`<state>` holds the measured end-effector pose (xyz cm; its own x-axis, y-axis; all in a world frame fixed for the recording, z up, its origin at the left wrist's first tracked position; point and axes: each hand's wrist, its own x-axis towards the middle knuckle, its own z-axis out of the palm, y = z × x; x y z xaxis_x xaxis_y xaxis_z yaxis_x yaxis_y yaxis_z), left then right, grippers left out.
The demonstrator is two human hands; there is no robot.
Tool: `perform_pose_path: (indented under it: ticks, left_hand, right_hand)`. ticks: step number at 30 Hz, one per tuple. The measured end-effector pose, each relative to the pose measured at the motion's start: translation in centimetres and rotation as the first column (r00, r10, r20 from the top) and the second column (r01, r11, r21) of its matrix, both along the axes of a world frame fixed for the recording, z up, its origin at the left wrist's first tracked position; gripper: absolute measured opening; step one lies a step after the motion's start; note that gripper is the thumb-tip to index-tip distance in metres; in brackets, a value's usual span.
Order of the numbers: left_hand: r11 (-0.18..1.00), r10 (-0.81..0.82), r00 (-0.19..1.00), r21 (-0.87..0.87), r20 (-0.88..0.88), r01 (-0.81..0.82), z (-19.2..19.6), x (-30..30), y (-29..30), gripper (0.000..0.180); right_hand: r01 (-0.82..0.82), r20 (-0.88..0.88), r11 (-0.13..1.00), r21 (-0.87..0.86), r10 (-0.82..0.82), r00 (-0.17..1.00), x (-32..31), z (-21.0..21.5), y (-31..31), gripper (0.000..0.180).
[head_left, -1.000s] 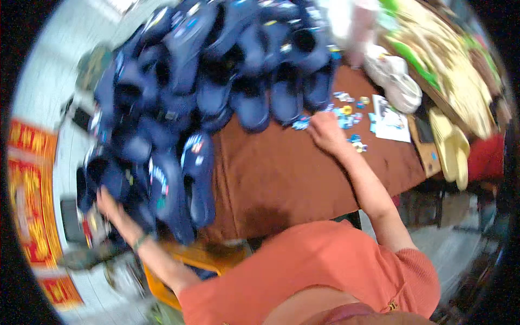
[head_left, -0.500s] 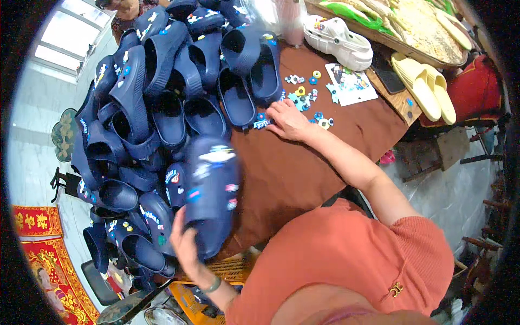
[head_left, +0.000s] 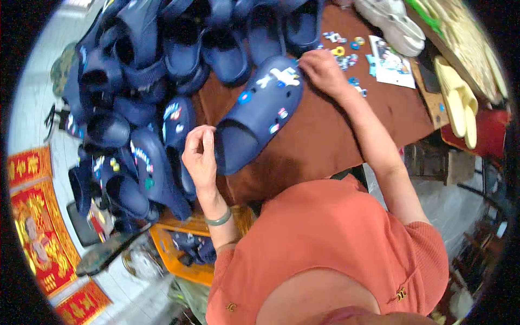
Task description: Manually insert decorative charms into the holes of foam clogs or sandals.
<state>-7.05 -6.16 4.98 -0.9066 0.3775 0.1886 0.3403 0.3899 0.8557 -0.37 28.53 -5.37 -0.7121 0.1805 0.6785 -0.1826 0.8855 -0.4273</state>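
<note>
A navy clog is held over the brown cloth, its toe pointing up and right. White, blue and pink shoe charms sit on its holed top. My left hand grips the clog at its heel, thumb and fingers closed on the rim. At the toe is my right hand, fingers curled together; whatever is between the fingertips is hidden. Beyond the right hand lie loose shoe charms, blue, white and yellow. A white printed card lies next to them.
Navy clogs are heaped along the left and far side. White clogs and yellow slippers stand at the right, near a woven tray. Below the table's near left edge is an orange crate with dark items inside.
My left hand has brought the clog up and right from beside the heap. My right hand has left the charms on the cloth and is now at the clog's toe. The view has shifted.
</note>
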Motion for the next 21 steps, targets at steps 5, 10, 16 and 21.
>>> perform_pose_path:
  ticks: [5,10,16,21]
  left_hand:
    - [0.922,-0.386,0.845,0.117,0.370,0.370,0.1,2.0,0.6,0.030]
    - [0.897,-0.427,0.799,0.310,0.423,0.315,-2.7,3.4,5.9,0.024]
    - [0.842,-0.539,0.769,0.218,0.345,0.493,-4.9,5.4,5.8,0.027]
    - [0.780,-0.574,0.733,-0.026,0.366,0.625,-3.8,4.6,5.6,0.034]
  right_hand:
    - [0.031,-0.053,0.913,-0.406,-0.058,0.997,-0.1,2.1,-2.3,0.011]
    - [-0.231,0.006,0.955,-0.186,0.236,0.972,0.6,4.4,-5.5,0.043]
    - [-0.370,0.242,0.904,0.214,0.318,0.917,1.9,7.4,-6.3,0.051]
    - [-0.493,0.345,0.853,0.171,0.417,0.841,2.1,8.1,-8.8,0.044]
